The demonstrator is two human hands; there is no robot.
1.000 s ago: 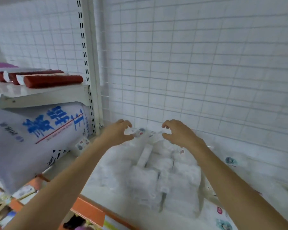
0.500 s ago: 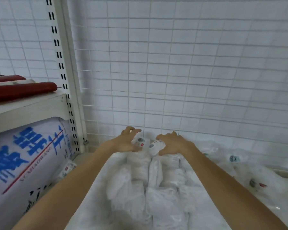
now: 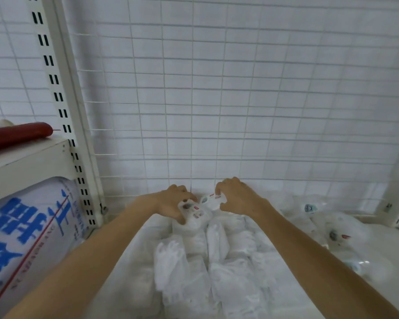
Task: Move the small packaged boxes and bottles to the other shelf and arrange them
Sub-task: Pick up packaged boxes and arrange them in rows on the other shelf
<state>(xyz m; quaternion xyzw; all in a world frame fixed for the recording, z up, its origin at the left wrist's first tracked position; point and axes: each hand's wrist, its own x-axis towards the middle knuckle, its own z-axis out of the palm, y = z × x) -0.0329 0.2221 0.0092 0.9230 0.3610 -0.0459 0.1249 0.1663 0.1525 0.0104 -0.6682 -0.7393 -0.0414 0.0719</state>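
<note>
Gripping 2 white packets (image 3: 203, 207), hands (image 3: 207, 201) at shelf (image 3: 134, 254) rear

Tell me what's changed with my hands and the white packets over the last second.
Both hands reached deeper toward the wire-grid back. The left hand now grips a small white plastic-wrapped packet; the right hand pinches another white packet beside it. The pile of white wrapped packets and the red sausage-shaped roll stayed put.

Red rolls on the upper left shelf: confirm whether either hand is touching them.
No: the red rolls lie apart on the shelf, while the left hand and right hand hold small white packets lower down.
</note>
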